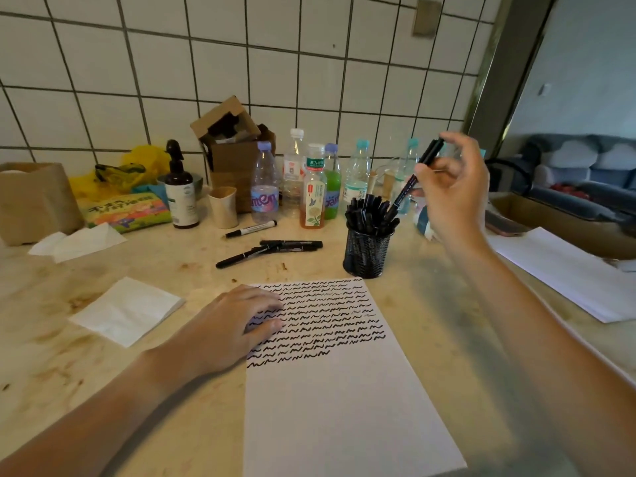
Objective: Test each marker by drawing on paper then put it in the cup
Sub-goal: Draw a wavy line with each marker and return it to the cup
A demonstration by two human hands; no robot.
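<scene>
Right fingers (430, 173) clamping a marker (411, 182) over the nearly full cup (366, 251); left hand (241, 318) flat, pinning paper (330, 373); four markers (272, 247) beyond it waiting.

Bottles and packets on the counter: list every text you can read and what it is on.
"东方树叶": green neck label of the tea bottle.
Purple lettering on the clear water bottle: only partly legible.
Colourful packet, brown pump bottle, markers: print too blurred to read.
</scene>
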